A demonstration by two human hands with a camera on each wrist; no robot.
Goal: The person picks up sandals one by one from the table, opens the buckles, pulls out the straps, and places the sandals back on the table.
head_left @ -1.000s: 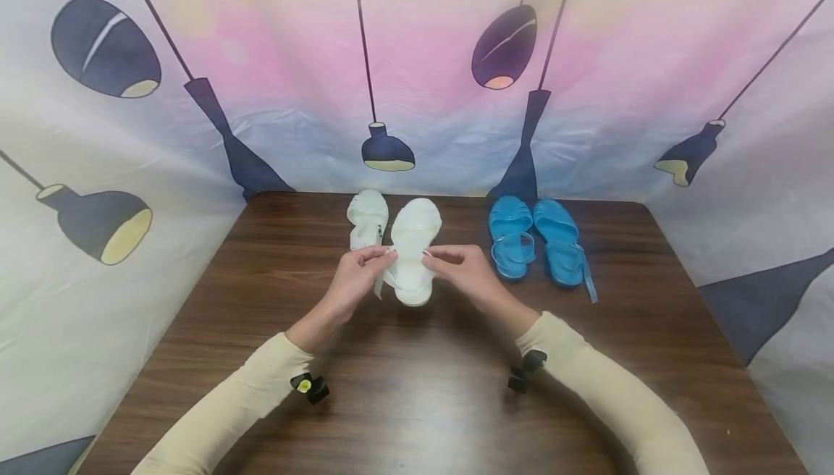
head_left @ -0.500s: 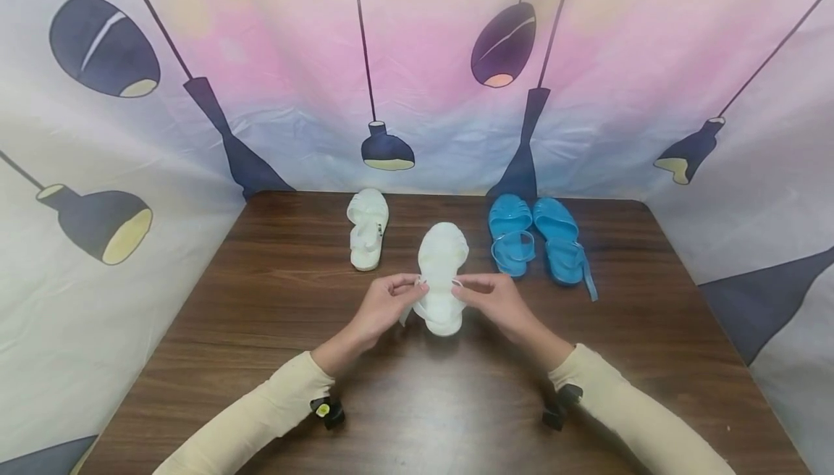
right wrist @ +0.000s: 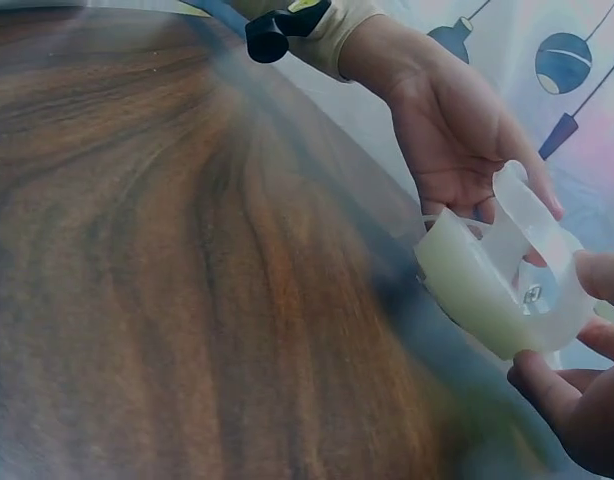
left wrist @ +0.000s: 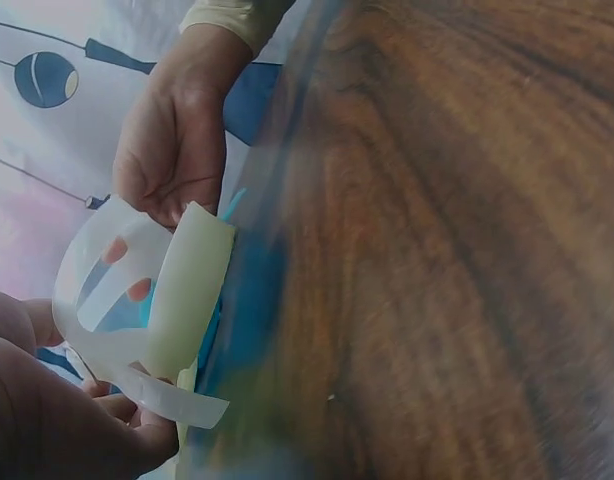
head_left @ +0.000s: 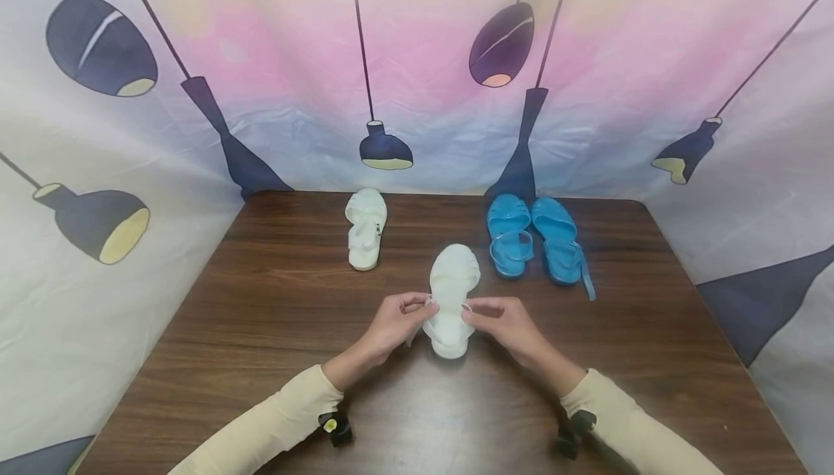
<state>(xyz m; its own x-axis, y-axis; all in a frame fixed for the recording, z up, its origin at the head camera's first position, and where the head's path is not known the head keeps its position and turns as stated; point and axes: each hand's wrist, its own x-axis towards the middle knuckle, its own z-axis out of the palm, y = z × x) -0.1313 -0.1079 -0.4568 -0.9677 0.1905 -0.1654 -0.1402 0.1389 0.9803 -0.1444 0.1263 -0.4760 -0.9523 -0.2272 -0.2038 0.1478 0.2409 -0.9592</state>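
A white jelly sandal [head_left: 454,276], toe pointing away, is held between my two hands near the middle of the table. My left hand [head_left: 396,323] pinches its left edge and strap, and my right hand [head_left: 511,323] pinches the right edge. Both wrist views show the sandal's heel and the looped heel strap: the strap's loose end [left wrist: 192,408] hangs out in the left wrist view, and a small metal buckle [right wrist: 532,294] shows in the right wrist view. The sandal's heel is raised off the wood there. Its mate, another white sandal [head_left: 365,232], lies at the back, left of centre.
Two blue sandals [head_left: 510,236] stand side by side at the back right, one with a strap trailing out. The brown wooden table [head_left: 260,330] ends at a hanging cloth [head_left: 430,48] printed with lamps. Small black cameras hang at both wrists.
Both hands have brought the white sandal toward the front and to the right, away from its mate at the back. The other sandals have stayed put.
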